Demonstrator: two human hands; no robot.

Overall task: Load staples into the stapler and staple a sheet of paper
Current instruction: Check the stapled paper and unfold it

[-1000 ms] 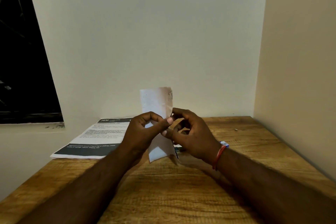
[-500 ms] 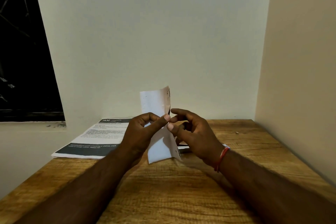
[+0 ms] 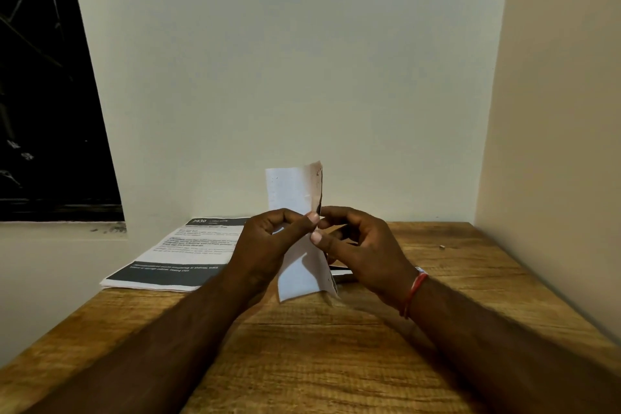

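I hold a folded white sheet of paper (image 3: 295,191) upright above the wooden table (image 3: 336,363), its fold edge facing right. My left hand (image 3: 268,245) pinches the sheet at mid-height with thumb and fingers. My right hand (image 3: 359,245) meets it from the right, thumb and forefinger on the folded edge. Just behind my right hand a small part of a dark and silver object (image 3: 341,274), possibly the stapler, lies on the table, mostly hidden.
A stack of printed sheets (image 3: 178,255) with dark bands lies at the table's back left corner. A tiny speck (image 3: 442,247) sits at the back right. Walls close in behind and on the right; a dark window (image 3: 43,94) is at left.
The hands and paper have stayed nearly in place; my right thumb shifted slightly along the folded edge. The view has drifted a little.
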